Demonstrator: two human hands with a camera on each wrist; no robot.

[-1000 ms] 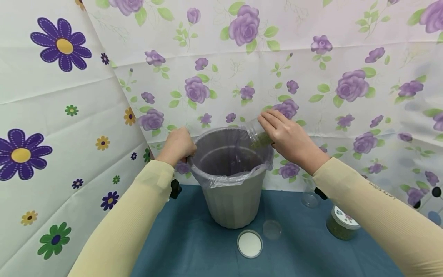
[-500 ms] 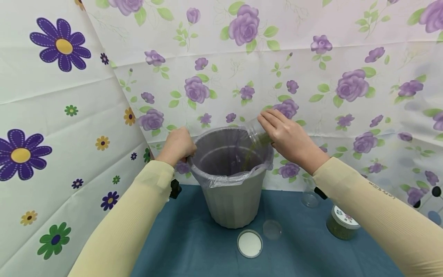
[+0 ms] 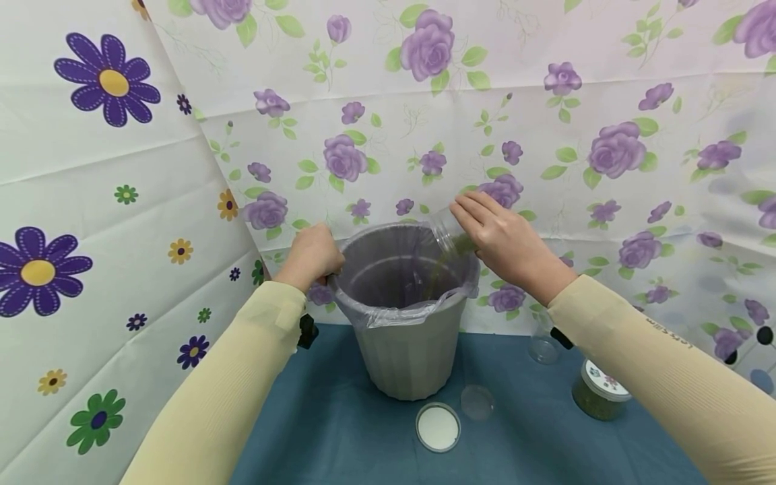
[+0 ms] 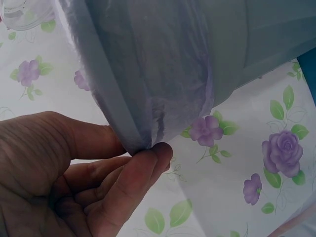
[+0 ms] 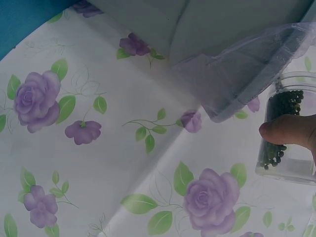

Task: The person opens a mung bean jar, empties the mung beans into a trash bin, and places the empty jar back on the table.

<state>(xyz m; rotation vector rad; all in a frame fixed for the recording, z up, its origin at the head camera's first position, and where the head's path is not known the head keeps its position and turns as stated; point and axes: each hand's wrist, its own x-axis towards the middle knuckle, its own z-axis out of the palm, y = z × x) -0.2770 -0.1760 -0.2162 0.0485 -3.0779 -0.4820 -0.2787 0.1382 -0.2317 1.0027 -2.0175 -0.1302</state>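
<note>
A grey bin (image 3: 407, 364) lined with a thin purplish bag (image 3: 394, 315) stands upright near the back wall. My left hand (image 3: 310, 256) pinches the bin's left rim together with the liner (image 4: 168, 74), thumb on one side and fingers on the other in the left wrist view. My right hand (image 3: 506, 242) grips a clear jar (image 3: 444, 229), tilted with its mouth over the bin's right rim. Small green grains spill from the jar into the bin. In the right wrist view dark round grains (image 5: 281, 108) lie along one side of the jar, the thumb pressing its outside.
On the blue tablecloth (image 3: 339, 431), a round lid with a white disc (image 3: 438, 428) and a clear lid (image 3: 477, 402) lie before the bin. To the right are a clear container (image 3: 544, 349) and a lidded jar of green contents (image 3: 597, 397), close to the right forearm.
Grains began pouring from the tilted jar, and fewer show inside it than one second ago. Both hands have stayed almost in place.
</note>
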